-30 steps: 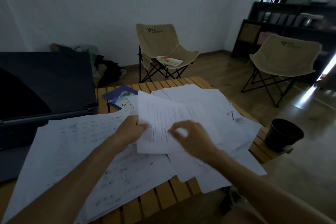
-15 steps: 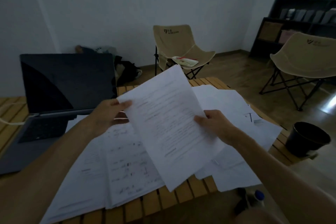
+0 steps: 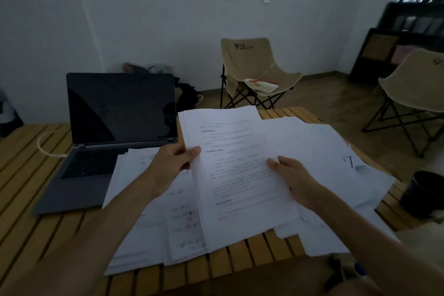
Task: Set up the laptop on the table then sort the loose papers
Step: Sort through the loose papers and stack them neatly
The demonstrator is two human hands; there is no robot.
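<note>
Dim room first: pale walls, a wood floor, a dark shelf unit (image 3: 406,38) at the right, and 2 beige folding chairs, the nearer chair (image 3: 254,72) carrying a flat packet on its seat. Closer in, the slatted wooden table (image 3: 26,163) fills the foreground. On its left part stands the laptop (image 3: 115,127), lid up and screen dark, with a pale cable (image 3: 44,149) looping off its left side, so the setting-up looks finished. Loose papers (image 3: 324,151) sprawl over the middle and right of the table, some overhanging the near edge, some lapping onto the laptop's right corner.

Sorting is the step in hand. Raised above the spread is 1 held sheaf (image 3: 237,175), the left hand (image 3: 173,163) pinching its left edge with thumb on top, the right hand (image 3: 295,180) gripping its right side. To do it well, I would read the heading, then lay it on bare slats as 1 clear pile, square to the edge.

Obstacles: overlapping sheets may slide off, and a black bin (image 3: 422,194) sits on the floor just beyond the right corner.
</note>
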